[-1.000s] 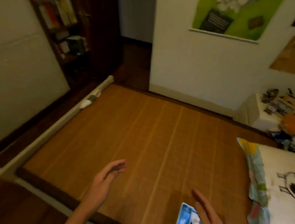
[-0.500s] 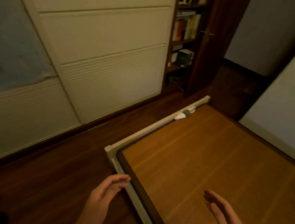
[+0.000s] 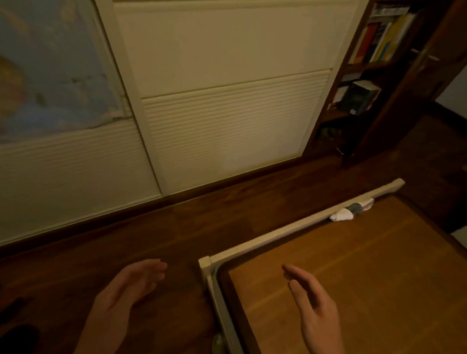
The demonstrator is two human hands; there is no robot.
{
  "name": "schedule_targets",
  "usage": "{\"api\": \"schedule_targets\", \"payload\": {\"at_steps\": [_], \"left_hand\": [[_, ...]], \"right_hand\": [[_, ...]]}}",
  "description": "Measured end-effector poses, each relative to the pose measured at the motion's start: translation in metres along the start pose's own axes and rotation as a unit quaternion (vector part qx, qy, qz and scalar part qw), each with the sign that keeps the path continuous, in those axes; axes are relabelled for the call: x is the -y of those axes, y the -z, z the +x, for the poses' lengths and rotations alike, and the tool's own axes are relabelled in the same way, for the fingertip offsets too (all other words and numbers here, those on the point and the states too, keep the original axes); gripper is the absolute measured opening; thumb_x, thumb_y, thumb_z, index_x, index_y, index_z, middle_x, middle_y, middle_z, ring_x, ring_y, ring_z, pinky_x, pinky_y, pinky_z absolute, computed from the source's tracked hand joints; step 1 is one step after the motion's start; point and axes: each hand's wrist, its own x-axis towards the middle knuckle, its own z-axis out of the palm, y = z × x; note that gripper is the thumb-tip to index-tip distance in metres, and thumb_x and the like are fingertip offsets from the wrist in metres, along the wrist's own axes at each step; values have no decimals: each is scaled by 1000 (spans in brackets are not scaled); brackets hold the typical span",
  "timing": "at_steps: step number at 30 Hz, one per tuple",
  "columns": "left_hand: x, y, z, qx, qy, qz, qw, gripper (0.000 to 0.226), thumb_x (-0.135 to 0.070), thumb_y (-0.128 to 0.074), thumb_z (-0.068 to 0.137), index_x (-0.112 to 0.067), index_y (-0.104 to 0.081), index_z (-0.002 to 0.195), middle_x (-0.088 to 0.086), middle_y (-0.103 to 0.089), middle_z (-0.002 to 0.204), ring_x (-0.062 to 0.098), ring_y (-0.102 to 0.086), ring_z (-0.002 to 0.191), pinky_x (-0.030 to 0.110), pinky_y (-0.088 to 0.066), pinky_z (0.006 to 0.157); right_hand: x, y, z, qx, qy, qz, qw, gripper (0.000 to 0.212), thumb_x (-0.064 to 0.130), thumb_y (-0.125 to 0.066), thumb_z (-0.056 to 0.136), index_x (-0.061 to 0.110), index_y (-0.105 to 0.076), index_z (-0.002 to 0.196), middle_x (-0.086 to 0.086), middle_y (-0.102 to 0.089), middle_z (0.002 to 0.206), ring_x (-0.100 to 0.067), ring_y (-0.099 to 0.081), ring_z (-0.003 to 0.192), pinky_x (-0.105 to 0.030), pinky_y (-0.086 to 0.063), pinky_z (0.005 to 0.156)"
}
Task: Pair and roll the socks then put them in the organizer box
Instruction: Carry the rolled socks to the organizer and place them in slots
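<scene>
A white and grey sock [image 3: 348,212] lies wedged between the cream bed frame [image 3: 284,231] and the bamboo mat [image 3: 372,285] at the far edge. My left hand [image 3: 125,294] hovers over the dark wooden floor, fingers relaxed, holding nothing. Above the mat's near corner my right hand [image 3: 314,309] is held edge-on with straight fingers, also empty. The organizer box is out of view.
Cream wardrobe doors [image 3: 219,92] fill the wall ahead, with a map poster [image 3: 40,64] on the left. A bookshelf [image 3: 372,62] and a dark wooden door [image 3: 418,88] stand at the upper right. Dark floor [image 3: 165,241] runs between wardrobe and bed.
My view has swung left, away from the pillow and the blue organizer box, toward the wardrobe. Both hands stay open and empty in front of me.
</scene>
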Motion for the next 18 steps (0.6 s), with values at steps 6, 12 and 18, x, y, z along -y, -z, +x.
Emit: {"api": "schedule_targets", "payload": {"at_steps": [6, 12, 18], "left_hand": [[-26, 20, 102, -33, -14, -10, 999, 31, 0, -43, 103, -6, -71, 114, 10, -77, 113, 27, -73, 106, 35, -57, 94], [-33, 55, 219, -25, -16, -9, 1000, 34, 6, -40, 103, -5, -69, 116, 10, -77, 114, 25, -74, 104, 30, -58, 92], [-37, 81, 370, 56, -4, 28, 998, 31, -5, -47, 102, -16, -73, 115, 4, -77, 116, 21, -73, 108, 40, -58, 94]], "right_hand": [[30, -45, 101, 41, -12, -4, 999, 32, 54, -53, 88, 50, -65, 117, 23, -67, 119, 7, -60, 112, -24, -46, 89], [54, -108, 207, 53, -52, 11, 997, 28, 51, -55, 93, 48, -66, 118, 22, -68, 121, 7, -60, 114, -27, -46, 93], [82, -184, 301, -8, -54, 27, 998, 27, 45, -54, 93, 49, -66, 116, 25, -64, 125, 5, -58, 118, -26, -46, 97]]}}
